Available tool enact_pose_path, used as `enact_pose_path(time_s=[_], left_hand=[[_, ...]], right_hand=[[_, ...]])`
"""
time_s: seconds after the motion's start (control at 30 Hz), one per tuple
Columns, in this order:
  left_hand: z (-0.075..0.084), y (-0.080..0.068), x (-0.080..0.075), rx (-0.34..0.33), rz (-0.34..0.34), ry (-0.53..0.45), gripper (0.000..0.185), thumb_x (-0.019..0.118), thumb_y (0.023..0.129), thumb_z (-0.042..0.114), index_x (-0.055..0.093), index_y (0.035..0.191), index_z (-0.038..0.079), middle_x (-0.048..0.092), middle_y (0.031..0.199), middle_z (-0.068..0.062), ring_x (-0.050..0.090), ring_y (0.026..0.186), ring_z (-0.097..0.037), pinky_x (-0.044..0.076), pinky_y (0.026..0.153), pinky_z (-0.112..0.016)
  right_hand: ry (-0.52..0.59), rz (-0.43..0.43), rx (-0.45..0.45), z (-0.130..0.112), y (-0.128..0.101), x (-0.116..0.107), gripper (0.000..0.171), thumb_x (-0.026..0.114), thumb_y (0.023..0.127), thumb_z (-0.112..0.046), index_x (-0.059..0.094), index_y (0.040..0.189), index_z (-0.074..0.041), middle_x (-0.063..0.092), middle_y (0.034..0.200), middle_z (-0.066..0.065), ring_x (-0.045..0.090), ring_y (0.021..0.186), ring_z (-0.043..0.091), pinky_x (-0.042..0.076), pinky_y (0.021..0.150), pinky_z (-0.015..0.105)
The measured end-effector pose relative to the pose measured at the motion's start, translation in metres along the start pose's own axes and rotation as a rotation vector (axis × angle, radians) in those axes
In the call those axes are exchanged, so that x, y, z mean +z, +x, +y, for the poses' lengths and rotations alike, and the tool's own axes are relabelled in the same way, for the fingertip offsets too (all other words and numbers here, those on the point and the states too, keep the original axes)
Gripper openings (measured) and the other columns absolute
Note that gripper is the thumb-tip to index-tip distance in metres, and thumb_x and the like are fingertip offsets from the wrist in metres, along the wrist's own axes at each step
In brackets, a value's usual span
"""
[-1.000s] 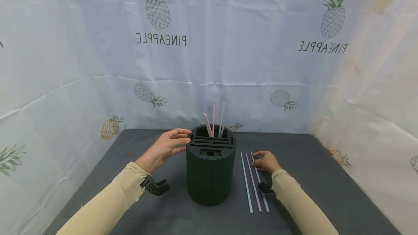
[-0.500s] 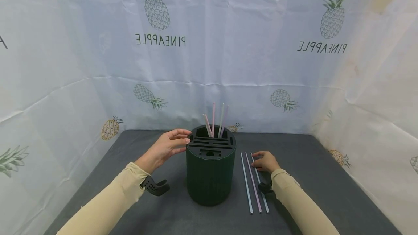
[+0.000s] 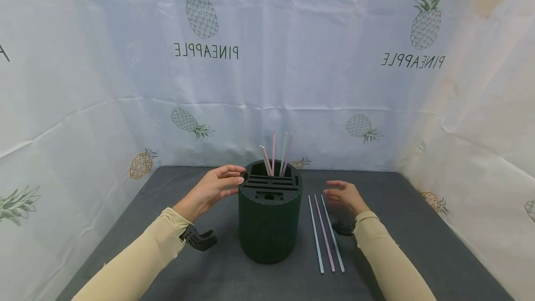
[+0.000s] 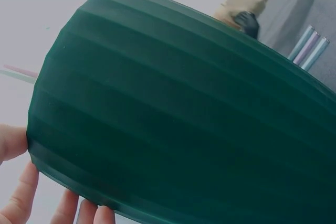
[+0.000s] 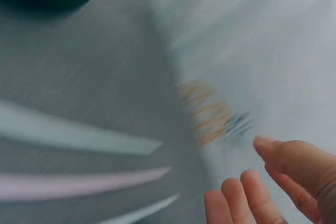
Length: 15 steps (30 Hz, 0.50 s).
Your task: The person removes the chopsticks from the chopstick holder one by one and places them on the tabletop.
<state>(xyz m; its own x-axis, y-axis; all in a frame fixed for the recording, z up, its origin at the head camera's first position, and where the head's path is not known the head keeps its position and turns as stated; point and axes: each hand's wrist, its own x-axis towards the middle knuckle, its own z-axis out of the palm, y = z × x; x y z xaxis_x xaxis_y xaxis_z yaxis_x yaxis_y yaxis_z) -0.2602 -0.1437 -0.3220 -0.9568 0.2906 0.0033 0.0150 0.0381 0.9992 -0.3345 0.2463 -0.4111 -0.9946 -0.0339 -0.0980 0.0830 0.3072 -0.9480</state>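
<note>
Four straws [image 3: 277, 154] stood in the holder [image 3: 270, 219], three [image 3: 326, 232] lay beside it; our left hand [image 3: 214, 188] touched its rim, the right hand [image 3: 343, 196] hovered, released.

The head camera is looking forward and down from the near side, taking in the whole grey table [image 3: 418, 208], both arms and the far cloth wall. The left wrist camera is sitting very close to the green holder [image 4: 178, 114], facing right across it, and is sharing the loose straws [image 4: 310, 51] with the head view [image 3: 326, 236]. The right wrist camera is hovering just above those straws [image 5: 79, 187], blurred, facing the far cloth.
</note>
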Motion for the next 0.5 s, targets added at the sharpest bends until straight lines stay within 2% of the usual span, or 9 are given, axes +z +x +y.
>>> enact_pose_path(time_s=[0.13,0.27,0.4,0.5], left_hand=[[0.000,0.000,-0.001,0.002,-0.004,0.000,0.045,0.066,0.093,0.019,0.052,0.134,0.005,0.043,0.141,-0.016,0.044,0.131,-0.030,0.041,0.109,-0.049],[0.000,0.000,-0.002,0.002,-0.008,-0.001,0.046,0.066,0.093,0.019,0.052,0.134,0.005,0.042,0.141,-0.016,0.044,0.130,-0.029,0.040,0.109,-0.049],[0.000,0.001,-0.002,0.000,-0.008,-0.004,0.045,0.065,0.093,0.019,0.051,0.134,0.005,0.043,0.141,-0.015,0.044,0.130,-0.029,0.040,0.109,-0.049],[-0.001,0.001,-0.001,0.000,-0.009,-0.009,0.045,0.065,0.093,0.018,0.051,0.134,0.005,0.042,0.141,-0.016,0.044,0.130,-0.030,0.040,0.109,-0.049]], right_hand=[[0.117,-0.015,-0.099,-0.037,-0.005,-0.008,0.060,0.063,0.096,-0.023,0.039,0.146,-0.001,0.047,0.141,0.023,0.061,0.116,0.025,0.049,0.101,0.041],[0.252,-0.021,-0.245,-0.077,-0.014,-0.004,0.057,0.060,0.097,-0.026,0.040,0.145,-0.004,0.046,0.138,0.014,0.060,0.110,0.010,0.049,0.101,0.034],[0.374,-0.046,-0.385,-0.109,-0.024,0.009,0.046,0.062,0.096,-0.022,0.048,0.137,-0.005,0.054,0.125,0.004,0.060,0.110,0.012,0.053,0.095,0.027],[0.405,-0.083,-0.448,-0.125,-0.028,0.021,0.037,0.063,0.095,-0.016,0.054,0.130,-0.006,0.057,0.119,0.005,0.061,0.110,0.015,0.053,0.094,0.028]])
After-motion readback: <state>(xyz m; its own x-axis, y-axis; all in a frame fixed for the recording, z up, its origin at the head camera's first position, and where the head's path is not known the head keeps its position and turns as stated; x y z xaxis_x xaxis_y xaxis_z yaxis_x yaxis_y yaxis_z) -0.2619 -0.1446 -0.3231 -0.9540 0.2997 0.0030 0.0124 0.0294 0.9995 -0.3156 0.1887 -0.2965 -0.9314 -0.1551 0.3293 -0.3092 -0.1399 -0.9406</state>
